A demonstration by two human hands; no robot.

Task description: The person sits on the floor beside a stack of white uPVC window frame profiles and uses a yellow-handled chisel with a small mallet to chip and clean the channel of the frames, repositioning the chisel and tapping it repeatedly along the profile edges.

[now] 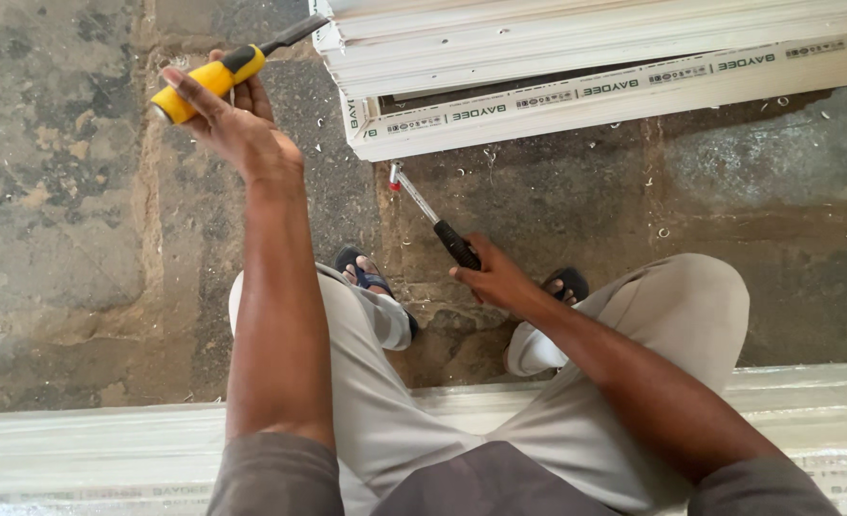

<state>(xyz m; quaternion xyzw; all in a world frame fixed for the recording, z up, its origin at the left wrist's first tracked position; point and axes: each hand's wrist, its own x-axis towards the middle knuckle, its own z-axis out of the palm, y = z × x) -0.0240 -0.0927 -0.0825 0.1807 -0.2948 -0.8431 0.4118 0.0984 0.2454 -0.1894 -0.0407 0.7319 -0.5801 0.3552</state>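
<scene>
My left hand is raised at the upper left, gripping a tool with a yellow and black handle; its dark blade points toward the corner of a stack of white plastic frame profiles. My right hand sits lower, between my knees, closed around the black grip of a hammer. The hammer's metal shaft runs up and left, and its small red-marked head rests just under the lower edge of the white stack.
I am seated with legs in light trousers and feet in dark sandals on a rough, stained concrete floor strewn with white shavings. A long white profile lies across the bottom under my legs.
</scene>
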